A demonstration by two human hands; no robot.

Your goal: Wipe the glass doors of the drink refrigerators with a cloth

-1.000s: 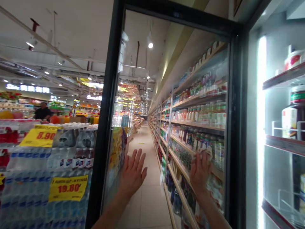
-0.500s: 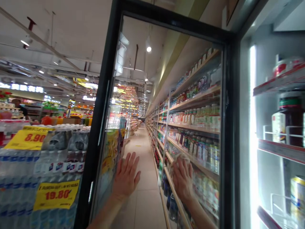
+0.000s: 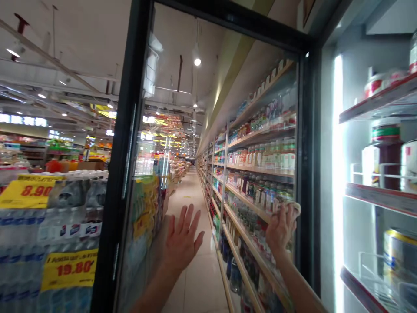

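In front of me an open glass fridge door (image 3: 169, 143) with a black frame mirrors the aisle and shelves. Flat against the glass, fingers spread, is my left hand (image 3: 183, 239), with nothing in it. My right hand (image 3: 282, 228) presses a pale cloth (image 3: 294, 209) on the pane, near the hinge-side frame. The fingers are bent over the cloth and hide most of it.
To the right are lit fridge shelves (image 3: 379, 198) with a dark juice bottle (image 3: 386, 152) and a can (image 3: 400, 256). Left of the door stand stacked bottle packs (image 3: 22, 243) with yellow price signs (image 3: 70, 269).
My right hand has moved right across the glass with the cloth, toward the hinge-side frame. My left hand stays spread on the pane. The view has shifted slightly.
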